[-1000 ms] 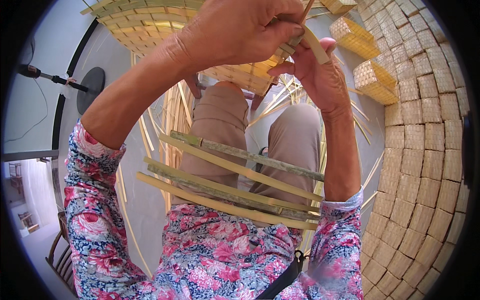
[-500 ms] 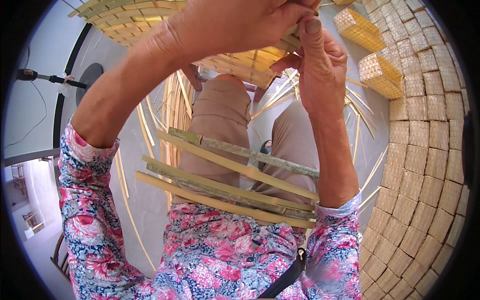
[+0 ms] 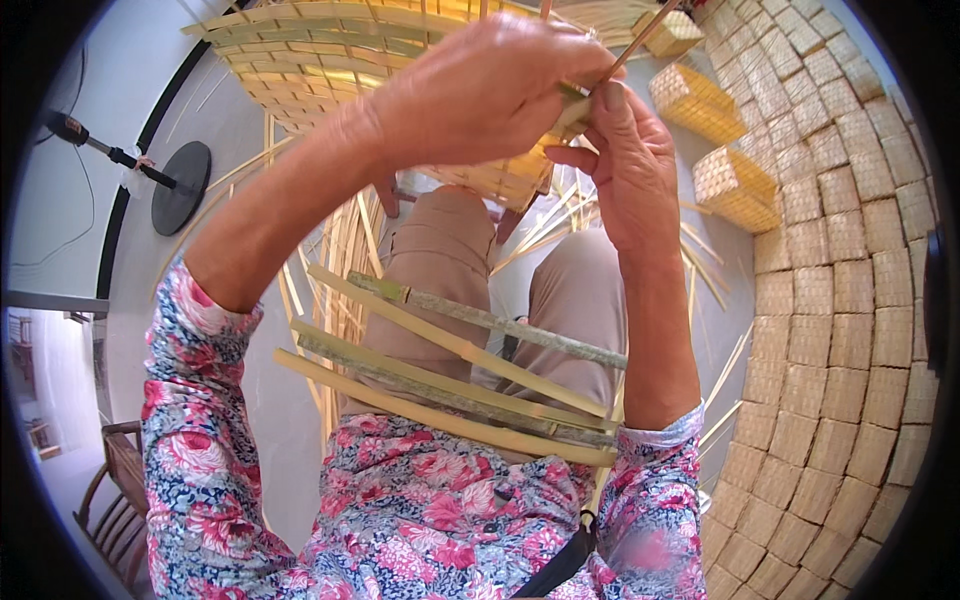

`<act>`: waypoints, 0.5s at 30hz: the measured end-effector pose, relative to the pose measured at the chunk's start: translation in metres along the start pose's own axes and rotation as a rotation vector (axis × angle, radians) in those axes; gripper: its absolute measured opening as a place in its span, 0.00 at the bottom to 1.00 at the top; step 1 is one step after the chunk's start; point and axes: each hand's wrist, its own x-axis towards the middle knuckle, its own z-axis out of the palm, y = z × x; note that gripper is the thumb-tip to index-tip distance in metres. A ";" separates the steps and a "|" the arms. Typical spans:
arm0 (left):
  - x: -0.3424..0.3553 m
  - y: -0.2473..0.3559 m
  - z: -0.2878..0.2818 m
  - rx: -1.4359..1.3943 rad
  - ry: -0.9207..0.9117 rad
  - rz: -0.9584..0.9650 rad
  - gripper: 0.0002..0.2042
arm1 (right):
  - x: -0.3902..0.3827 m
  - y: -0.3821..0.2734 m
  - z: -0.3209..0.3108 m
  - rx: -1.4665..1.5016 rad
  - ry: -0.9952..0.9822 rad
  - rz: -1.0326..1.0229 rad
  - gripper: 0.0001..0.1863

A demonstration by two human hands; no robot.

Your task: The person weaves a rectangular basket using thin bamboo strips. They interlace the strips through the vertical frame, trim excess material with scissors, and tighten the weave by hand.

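Left hand (image 3: 490,95): fingers closed, apparently pinching a short pale-green bamboo piece (image 3: 572,115); back of hand faces up.
Right hand (image 3: 635,155): half curled, thumb raised against the same piece; whether it grips firmly cannot be told.
Thin brown straight stick (image 3: 648,40): at the meeting fingertips, its long axis running away and rightward; which hand bears it is unclear.
Large yellow open-weave bamboo basket (image 3: 300,65): beyond and left of the meeting fingertips, long edge crosswise, the left hand and forearm nearer, partly covering it; contact with the piece is hidden.
Several long pale and grey-green split-bamboo strips (image 3: 460,345): crosswise on the lap.
Two small yellow woven boxes (image 3: 738,188): on the grey floor (image 3: 215,350), right of the right hand.
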 end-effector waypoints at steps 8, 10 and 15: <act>-0.027 0.015 0.040 0.033 0.366 -0.092 0.34 | 0.003 -0.020 -0.013 -0.121 -0.181 0.076 0.18; -0.024 0.012 0.045 0.119 0.417 -0.119 0.34 | 0.003 -0.028 -0.006 -0.182 -0.147 0.077 0.16; -0.023 0.012 0.056 0.119 0.502 -0.131 0.33 | 0.005 -0.030 -0.003 -0.241 -0.132 0.054 0.16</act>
